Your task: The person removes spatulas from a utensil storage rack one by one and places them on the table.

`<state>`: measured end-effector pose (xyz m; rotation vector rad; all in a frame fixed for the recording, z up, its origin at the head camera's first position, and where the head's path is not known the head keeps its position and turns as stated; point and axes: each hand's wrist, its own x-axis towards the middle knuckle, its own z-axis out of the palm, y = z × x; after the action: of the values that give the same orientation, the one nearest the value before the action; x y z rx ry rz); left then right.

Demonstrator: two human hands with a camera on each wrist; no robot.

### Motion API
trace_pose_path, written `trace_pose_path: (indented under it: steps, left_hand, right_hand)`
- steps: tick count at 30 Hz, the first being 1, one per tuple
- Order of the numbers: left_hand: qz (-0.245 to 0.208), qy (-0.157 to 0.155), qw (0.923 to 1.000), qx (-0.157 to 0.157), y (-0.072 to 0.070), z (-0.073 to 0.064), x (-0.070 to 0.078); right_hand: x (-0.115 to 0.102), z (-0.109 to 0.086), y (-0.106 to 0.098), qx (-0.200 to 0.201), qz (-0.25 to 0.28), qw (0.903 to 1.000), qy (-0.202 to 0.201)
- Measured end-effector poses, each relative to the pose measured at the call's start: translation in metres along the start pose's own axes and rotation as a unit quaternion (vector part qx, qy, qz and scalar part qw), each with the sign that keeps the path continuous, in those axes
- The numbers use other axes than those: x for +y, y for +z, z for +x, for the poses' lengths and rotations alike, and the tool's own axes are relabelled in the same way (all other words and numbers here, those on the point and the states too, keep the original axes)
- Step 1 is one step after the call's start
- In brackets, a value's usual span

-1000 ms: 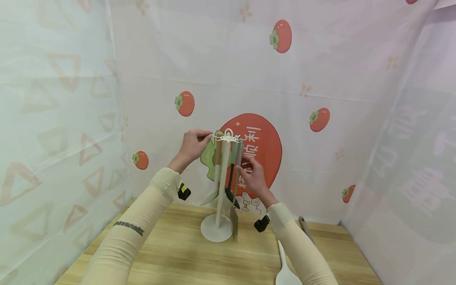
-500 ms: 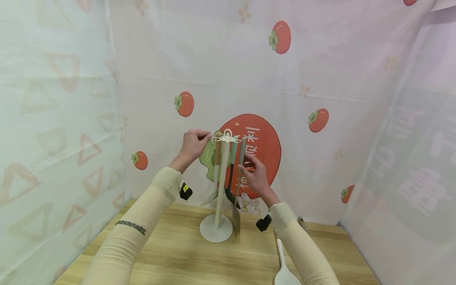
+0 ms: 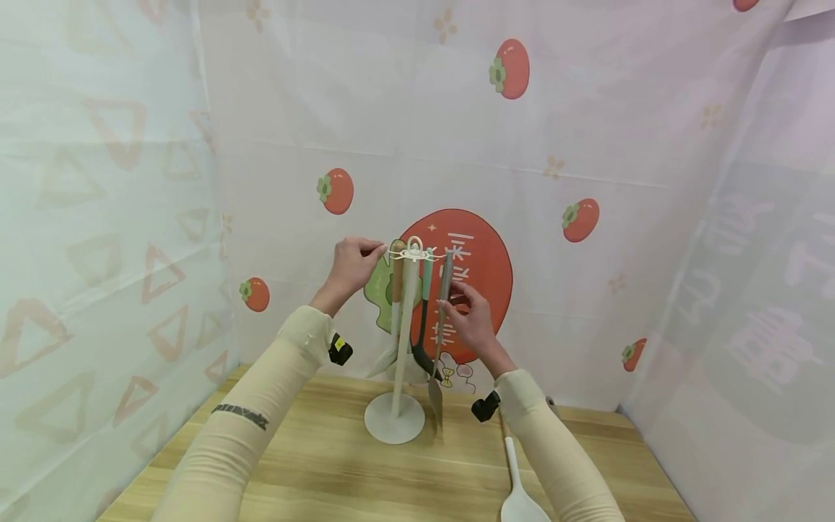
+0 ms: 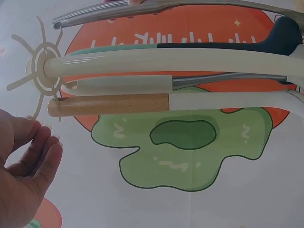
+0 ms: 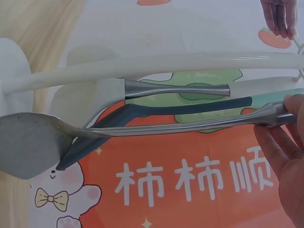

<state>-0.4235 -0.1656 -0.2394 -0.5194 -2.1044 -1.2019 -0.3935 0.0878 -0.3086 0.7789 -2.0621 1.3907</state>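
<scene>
A white utensil rack [image 3: 406,326] stands upright on the table, with hooks spreading from its top. My left hand [image 3: 352,268] pinches one of these hooks on the left side. With my right hand [image 3: 472,319] I hold a metal wok spatula [image 5: 28,145] by its handle, blade downward, right of the post. Its handle end [image 4: 59,23] lies close to a hook tip; whether it is hooked on cannot be told. Also hanging from the rack are a wooden-handled white utensil [image 4: 109,105], a pale-handled one with a metal neck [image 4: 123,84], and a teal-and-dark utensil [image 4: 213,46].
A white spatula [image 3: 518,500] lies on the wooden table [image 3: 326,464] near the right forearm. Another handle end [image 3: 551,401] shows behind the right sleeve, mostly hidden. Printed cloth walls [image 3: 274,181] enclose the back and both sides.
The right hand and the metal spatula have shifted slightly right, so a gap opens between its handle and the teal one. My left hand keeps its pinch on the hook.
</scene>
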Motion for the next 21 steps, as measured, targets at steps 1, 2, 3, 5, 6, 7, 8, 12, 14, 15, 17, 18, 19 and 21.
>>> trace_pose_path:
  steps: [1, 2, 3, 5, 6, 7, 8, 12, 14, 15, 17, 18, 19, 21]
  left_hand:
    - [0.000, -0.001, 1.0000, 0.000, 0.0004, 0.0003, -0.0003]
    - [0.000, -0.002, 1.0000, 0.000, 0.0007, 0.0006, -0.0007]
    - [-0.001, -0.002, 1.0000, 0.001, 0.0010, 0.0009, -0.0012]
    - [-0.003, -0.003, 1.0000, 0.000, 0.0010, 0.0010, -0.0014]
    - [-0.005, -0.004, 1.0000, -0.001, 0.0008, 0.0010, -0.0012]
    - [-0.006, -0.005, 1.0000, -0.003, 0.0006, 0.0010, -0.0012]
    - [-0.006, -0.006, 1.0000, -0.004, 0.0005, 0.0010, -0.0015]
    - [-0.002, -0.011, 0.9999, -0.008, -0.0003, 0.0017, -0.0035]
    - [0.002, -0.011, 0.9999, -0.008, -0.0011, 0.0024, -0.0047]
    - [0.003, -0.010, 0.9999, -0.008, -0.0015, 0.0027, -0.0050]
    - [0.003, -0.007, 0.9999, -0.008, -0.0027, 0.0032, -0.0057]
    - [0.003, -0.006, 0.9999, -0.008, -0.0033, 0.0033, -0.0060]
    - [0.003, -0.006, 0.9999, -0.008, -0.0039, 0.0033, -0.0060]
    - [0.003, -0.006, 0.9999, -0.008, -0.0054, 0.0032, -0.0065]
  right_hand:
    - [-0.0005, -0.0001, -0.0007, 0.001, 0.000, 1.0000, -0.002]
    - [0.0000, 0.0000, -0.0012, 0.003, -0.001, 1.0000, -0.003]
    - [0.0005, 0.0001, -0.0017, 0.004, -0.001, 1.0000, -0.005]
    - [0.0008, 0.0003, -0.0030, 0.004, 0.001, 1.0000, -0.007]
    - [0.0009, 0.0004, -0.0038, 0.003, 0.002, 1.0000, -0.008]
    - [0.0013, 0.0005, -0.0046, 0.003, 0.002, 1.0000, -0.009]
    - [0.0016, 0.0005, -0.0055, 0.002, 0.002, 1.0000, -0.009]
    - [0.0006, 0.0010, -0.0081, 0.000, 0.000, 1.0000, -0.007]
    - [0.0005, 0.0013, -0.0086, 0.001, 0.000, 1.0000, -0.006]
    - [0.0002, 0.0013, -0.0087, 0.001, 0.000, 1.0000, -0.005]
    - [0.0005, 0.0014, -0.0091, 0.000, 0.002, 1.0000, -0.004]
    - [0.0004, 0.0013, -0.0093, -0.002, 0.004, 1.0000, -0.002]
    - [0.0002, 0.0009, -0.0097, -0.003, 0.007, 1.0000, 0.001]
    - [-0.0004, 0.0002, -0.0101, -0.006, 0.011, 0.9999, 0.004]
